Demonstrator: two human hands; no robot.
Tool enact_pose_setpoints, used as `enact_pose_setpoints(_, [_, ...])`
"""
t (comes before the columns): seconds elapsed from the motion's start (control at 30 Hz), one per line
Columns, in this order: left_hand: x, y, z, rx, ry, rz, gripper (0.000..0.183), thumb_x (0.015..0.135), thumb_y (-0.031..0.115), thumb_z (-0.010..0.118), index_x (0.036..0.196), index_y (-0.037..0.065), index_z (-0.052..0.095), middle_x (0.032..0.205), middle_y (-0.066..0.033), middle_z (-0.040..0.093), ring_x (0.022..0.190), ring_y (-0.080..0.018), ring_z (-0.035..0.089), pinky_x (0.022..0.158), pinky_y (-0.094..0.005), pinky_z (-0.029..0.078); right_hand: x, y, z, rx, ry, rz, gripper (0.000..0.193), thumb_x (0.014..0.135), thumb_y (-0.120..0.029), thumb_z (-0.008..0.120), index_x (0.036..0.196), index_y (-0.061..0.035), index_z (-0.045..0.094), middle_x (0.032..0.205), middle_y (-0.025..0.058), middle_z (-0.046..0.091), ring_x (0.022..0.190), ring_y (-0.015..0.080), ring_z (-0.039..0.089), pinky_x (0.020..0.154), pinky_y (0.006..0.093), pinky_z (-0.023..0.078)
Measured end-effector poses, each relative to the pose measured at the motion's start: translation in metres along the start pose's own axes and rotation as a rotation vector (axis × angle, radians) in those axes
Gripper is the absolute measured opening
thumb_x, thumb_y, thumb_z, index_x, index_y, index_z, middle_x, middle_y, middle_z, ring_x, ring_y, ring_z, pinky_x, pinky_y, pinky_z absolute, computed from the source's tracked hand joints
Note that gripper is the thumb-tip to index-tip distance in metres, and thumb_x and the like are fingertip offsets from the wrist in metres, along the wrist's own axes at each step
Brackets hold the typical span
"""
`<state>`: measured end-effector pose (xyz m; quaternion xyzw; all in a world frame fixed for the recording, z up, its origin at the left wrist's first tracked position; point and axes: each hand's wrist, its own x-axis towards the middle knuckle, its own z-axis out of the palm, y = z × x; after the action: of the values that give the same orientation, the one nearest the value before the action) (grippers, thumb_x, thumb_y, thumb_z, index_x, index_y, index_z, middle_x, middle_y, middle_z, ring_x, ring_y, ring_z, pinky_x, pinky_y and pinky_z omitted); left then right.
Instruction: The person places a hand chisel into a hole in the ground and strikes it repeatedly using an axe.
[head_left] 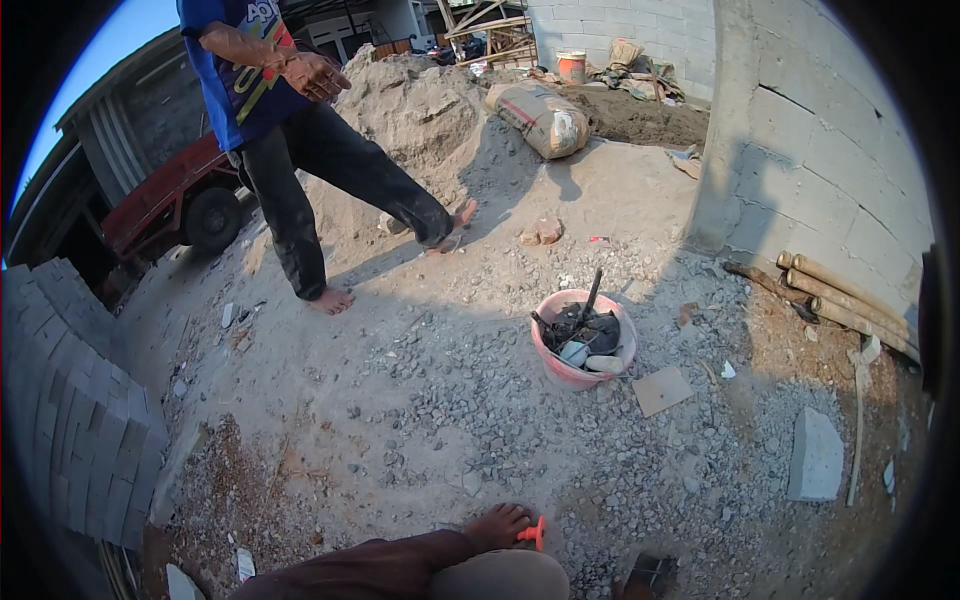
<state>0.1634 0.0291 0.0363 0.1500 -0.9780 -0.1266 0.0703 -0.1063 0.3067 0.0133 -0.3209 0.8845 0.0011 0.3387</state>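
Note:
My left hand is low in the view beside my knee, at the end of a dark brown sleeve. Its fingers are curled round a small orange-red plastic piece, shaped somewhat like a spool, which sticks out at the right of the hand. My right hand does not show. Ahead on the gravel stands a pink bucket with dark tools, a dark bundle and stone-like lumps in it. A flat square tile piece lies beside the bucket.
A barefoot person in a blue shirt stands at the upper left by a sand heap. A filled sack lies behind. Grey blocks are stacked left. Right are a block wall, bamboo poles and a loose block.

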Motion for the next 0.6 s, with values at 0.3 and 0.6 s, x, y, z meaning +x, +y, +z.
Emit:
enact_pose_setpoints(0.3, [0.001, 0.000, -0.006, -0.015, 0.050, 0.005, 0.045, 0.081, 0.043, 0.061, 0.107, 0.006, 0.056, 0.115, -0.0124, 0.056, 0.109, -0.0295, 0.052, 0.091, -0.0413, 0.043, -0.002, 0.009, 0.019, 0.001, 0.154, -0.021, 0.053, 0.086, -0.044, 0.058, 0.107, 0.0052, 0.058, 0.092, 0.0309, 0.062, 0.081, 0.0454, 0.062, 0.072, 0.0562, 0.049])
enact_pose_setpoints(0.6, [0.003, 0.002, -0.006, -0.018, 0.028, 0.023, 0.049, 0.081, 0.046, 0.062, 0.108, 0.006, 0.056, 0.117, -0.0122, 0.055, 0.109, -0.0293, 0.052, 0.091, -0.0417, 0.042, 0.008, 0.030, 0.051, 0.069, 0.479, -0.183, 0.045, 0.086, -0.044, 0.057, 0.081, 0.0009, 0.061, 0.078, 0.0265, 0.061, 0.072, 0.0477, 0.058, 0.068, 0.0589, 0.044])
